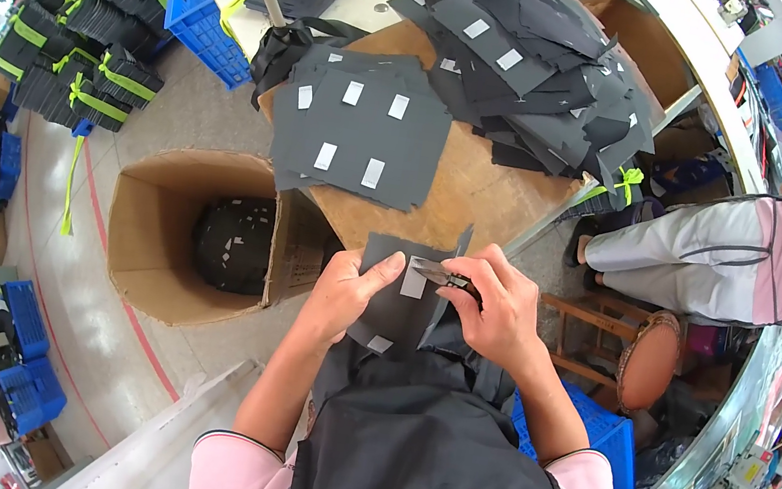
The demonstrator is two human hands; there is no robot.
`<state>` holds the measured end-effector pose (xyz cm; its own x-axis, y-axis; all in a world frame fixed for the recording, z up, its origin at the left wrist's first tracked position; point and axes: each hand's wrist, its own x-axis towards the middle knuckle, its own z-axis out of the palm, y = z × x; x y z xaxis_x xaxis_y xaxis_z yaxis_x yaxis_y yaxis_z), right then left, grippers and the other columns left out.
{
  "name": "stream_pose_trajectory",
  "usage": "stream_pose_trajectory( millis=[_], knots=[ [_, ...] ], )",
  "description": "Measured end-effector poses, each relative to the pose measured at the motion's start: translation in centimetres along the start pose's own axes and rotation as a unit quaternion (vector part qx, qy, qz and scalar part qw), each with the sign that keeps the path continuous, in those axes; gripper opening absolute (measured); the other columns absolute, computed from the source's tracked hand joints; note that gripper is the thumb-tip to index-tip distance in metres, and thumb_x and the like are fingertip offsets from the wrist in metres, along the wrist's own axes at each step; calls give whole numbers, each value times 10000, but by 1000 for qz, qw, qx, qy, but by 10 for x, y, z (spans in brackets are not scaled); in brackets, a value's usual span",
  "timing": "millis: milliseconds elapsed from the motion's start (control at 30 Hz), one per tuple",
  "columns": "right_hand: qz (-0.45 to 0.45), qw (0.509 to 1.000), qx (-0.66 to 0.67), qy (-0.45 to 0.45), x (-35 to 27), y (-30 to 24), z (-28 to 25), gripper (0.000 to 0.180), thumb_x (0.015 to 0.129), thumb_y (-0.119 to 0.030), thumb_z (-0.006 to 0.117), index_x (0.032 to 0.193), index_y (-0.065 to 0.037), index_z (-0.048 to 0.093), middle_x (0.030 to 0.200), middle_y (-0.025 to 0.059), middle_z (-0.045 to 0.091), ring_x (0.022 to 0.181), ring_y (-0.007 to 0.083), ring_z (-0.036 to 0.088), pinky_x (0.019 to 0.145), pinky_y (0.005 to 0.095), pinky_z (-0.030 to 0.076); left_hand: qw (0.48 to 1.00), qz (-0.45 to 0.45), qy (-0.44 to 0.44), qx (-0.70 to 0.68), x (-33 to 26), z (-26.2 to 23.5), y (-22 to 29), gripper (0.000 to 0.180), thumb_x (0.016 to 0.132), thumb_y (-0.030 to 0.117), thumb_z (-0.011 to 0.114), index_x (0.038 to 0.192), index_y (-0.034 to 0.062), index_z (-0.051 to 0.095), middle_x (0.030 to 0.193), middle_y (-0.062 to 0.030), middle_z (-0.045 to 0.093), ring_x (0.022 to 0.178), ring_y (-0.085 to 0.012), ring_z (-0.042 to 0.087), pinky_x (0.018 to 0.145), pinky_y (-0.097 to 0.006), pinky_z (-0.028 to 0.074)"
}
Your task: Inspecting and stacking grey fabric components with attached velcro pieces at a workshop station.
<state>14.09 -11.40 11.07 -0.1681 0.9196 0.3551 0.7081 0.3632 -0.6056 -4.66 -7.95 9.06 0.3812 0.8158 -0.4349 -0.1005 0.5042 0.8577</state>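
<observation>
My left hand (344, 288) pinches the left edge of a dark grey fabric panel (382, 306) with its thumb on top. White rectangular patches are on this panel. In my right hand (503, 307) is a pair of thread snips (435, 272), fingers closed round the handles. Their silver tips lie over the upper white patch, near the left thumb. Whether the blades touch the patch I cannot tell. Just beyond my hands, a neat stack of similar panels (354, 153) lies on the brown tabletop (480, 192). Farther right is a loose heap of dark panels (549, 66).
An open cardboard box (139, 207) with dark pieces inside stands left of the table. Blue crates (209, 10) and bundles tied with yellow-green strips (93, 8) are at the far left. To the right are a round stool (651, 362) and another person (703, 251).
</observation>
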Motion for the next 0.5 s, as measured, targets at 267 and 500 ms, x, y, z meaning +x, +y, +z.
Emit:
stream_pose_trajectory(
  millis=[267, 500],
  knots=[
    [-28, 999, -15, 11, 1, 1, 0, 231, 647, -50, 706, 855, -62, 606, 698, 78, 533, 560, 250, 523, 490, 324, 413, 1000, -6, -11, 13, 0, -2, -3, 349, 872, 316, 587, 906, -29, 623, 811, -43, 617, 724, -92, 540, 649, -242, 438],
    [9, 999, -15, 38, -16, 2, -5, 223, 675, -79, 691, 867, -72, 576, 726, 49, 514, 567, 228, 532, 503, 312, 419, 1000, -7, -20, 2, 1, 2, -1, 344, 872, 315, 588, 898, -25, 629, 801, -43, 618, 710, -90, 537, 637, -242, 440]
  ],
)
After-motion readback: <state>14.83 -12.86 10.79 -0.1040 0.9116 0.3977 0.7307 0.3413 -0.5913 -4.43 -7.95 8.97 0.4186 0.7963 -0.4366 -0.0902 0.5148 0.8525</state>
